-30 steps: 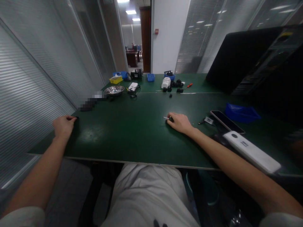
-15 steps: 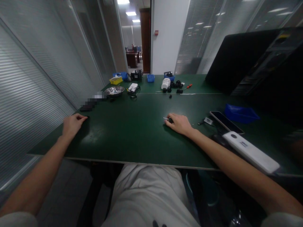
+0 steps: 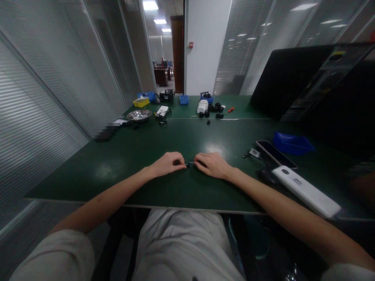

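My left hand (image 3: 166, 164) rests over the table near its front, with thumb and fingertips pinched on a small black part (image 3: 187, 165) too tiny to identify. Just to the right, my right hand (image 3: 213, 165) is closed around a small screwdriver (image 3: 191, 162). Only its thin metal shaft shows, pointing left at the black part; whether the two touch I cannot tell. The screwdriver's handle is hidden under my right fingers. Both hands lie low over the green tabletop (image 3: 140, 150).
On the right are a phone (image 3: 277, 153), a blue tray (image 3: 293, 143), a long white device (image 3: 306, 190) and a black mouse (image 3: 268, 176). Farther back stand a metal bowl (image 3: 139, 116), a white device (image 3: 202, 106), an orange screwdriver (image 3: 231, 110) and a yellow tray (image 3: 141, 102).
My left hand has come from the table's left edge to the middle, bringing the small black part. My right hand has shifted slightly left and nearer, still around the screwdriver.
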Demonstrator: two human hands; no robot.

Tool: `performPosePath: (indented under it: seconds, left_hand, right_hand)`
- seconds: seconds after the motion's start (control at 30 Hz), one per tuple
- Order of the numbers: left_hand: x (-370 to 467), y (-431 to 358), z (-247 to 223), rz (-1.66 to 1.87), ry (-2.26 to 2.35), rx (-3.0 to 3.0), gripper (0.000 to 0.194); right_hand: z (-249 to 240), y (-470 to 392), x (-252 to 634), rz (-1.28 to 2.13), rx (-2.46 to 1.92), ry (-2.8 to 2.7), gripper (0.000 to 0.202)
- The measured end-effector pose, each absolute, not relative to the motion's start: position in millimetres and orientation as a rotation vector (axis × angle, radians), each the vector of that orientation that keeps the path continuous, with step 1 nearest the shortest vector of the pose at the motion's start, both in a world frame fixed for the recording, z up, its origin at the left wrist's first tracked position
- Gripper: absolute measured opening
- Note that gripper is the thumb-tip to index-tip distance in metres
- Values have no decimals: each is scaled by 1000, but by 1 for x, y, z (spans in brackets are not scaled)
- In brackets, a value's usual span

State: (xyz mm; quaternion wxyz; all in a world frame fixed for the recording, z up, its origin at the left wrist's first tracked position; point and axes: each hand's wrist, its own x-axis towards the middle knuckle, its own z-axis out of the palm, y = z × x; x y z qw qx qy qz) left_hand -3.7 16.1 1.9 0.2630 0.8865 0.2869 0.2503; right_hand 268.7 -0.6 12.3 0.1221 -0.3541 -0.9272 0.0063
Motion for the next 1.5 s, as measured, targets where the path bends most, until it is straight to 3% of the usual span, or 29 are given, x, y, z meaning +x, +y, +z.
performPosePath:
  seconds: [0.27, 0.47, 1.23, 1.5]
  left_hand:
    - [-5, 11, 4, 694, 828, 2378, 37]
    - [-2, 9, 3, 681, 783, 2394, 27]
    - [0, 3, 6, 756, 800, 2269, 24]
    - [-6, 9, 0, 758, 776, 2477, 29]
  right_hand:
    - [14, -2, 268, 80, -1030, -2689, 31]
    - [14, -5, 268, 80, -1009, -2702, 32]
    - [12, -13, 259, -5, -1069, -2719, 35]
    - [10, -11, 258, -33, -1068, -2737, 31]
